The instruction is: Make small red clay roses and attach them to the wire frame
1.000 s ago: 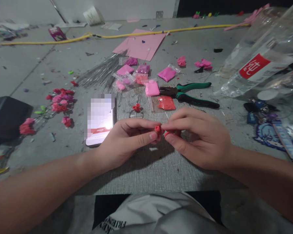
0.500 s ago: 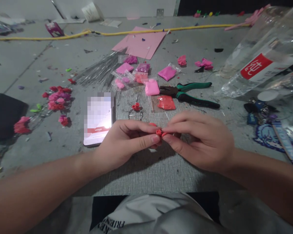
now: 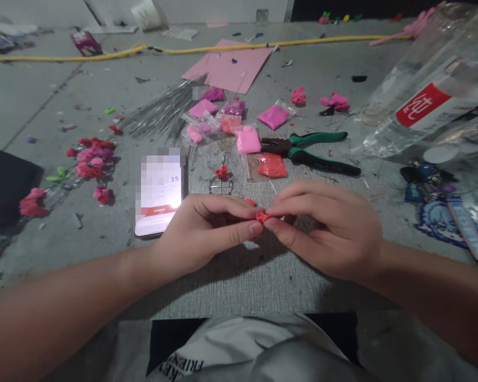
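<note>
My left hand [image 3: 215, 225] pinches a small red clay flower [image 3: 262, 216] between thumb and forefinger, low over the table. From the other side, my right hand [image 3: 322, 228] presses thumb and fingertips on a red piece at the flower's right edge. Another bit of red clay [image 3: 249, 202] shows just behind my left forefinger, partly hidden. Beyond my hands a metal ring piece with a red flower [image 3: 222, 172] lies on the table. A bag of red clay [image 3: 271, 166] sits behind my right hand.
To the left lie a lit phone [image 3: 159, 193] and clustered pink and red clay flowers [image 3: 91, 157]. Pliers with green handles [image 3: 318, 151], bags of pink clay [image 3: 248, 139] and a wire bundle [image 3: 163, 114] are farther back. Plastic bottles [image 3: 426, 106] lie at right.
The red piece in my right fingertips has come against the flower and now wraps over its front. Both hands have hardly moved; the view has shifted slightly.
</note>
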`<state>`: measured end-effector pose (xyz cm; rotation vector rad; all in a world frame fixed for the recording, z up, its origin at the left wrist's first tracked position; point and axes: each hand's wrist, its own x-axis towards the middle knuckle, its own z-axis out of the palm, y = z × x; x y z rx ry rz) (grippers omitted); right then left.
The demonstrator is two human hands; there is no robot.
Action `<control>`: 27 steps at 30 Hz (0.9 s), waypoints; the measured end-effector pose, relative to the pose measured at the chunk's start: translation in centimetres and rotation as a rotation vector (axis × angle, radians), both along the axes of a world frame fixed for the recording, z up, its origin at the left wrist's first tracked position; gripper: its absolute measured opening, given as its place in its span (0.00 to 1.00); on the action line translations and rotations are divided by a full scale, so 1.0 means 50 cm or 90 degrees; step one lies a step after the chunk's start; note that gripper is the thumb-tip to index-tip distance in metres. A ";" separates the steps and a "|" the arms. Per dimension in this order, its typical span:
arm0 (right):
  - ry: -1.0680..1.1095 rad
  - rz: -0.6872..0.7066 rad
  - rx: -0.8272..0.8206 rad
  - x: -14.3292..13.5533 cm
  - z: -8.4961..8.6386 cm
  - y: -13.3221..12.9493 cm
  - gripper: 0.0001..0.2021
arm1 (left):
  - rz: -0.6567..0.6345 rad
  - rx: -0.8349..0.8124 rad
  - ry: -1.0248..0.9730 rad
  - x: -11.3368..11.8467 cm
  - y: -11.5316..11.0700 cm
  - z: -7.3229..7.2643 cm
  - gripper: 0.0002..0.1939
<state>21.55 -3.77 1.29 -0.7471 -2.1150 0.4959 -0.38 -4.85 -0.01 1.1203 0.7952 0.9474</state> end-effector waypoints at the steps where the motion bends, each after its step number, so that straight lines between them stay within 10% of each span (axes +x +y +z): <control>1: 0.002 -0.002 -0.003 0.000 0.000 0.000 0.01 | 0.002 0.024 0.014 0.000 0.001 0.002 0.09; 27: -0.007 0.078 0.059 0.011 -0.001 0.012 0.08 | -0.162 0.252 0.015 -0.018 0.019 0.000 0.19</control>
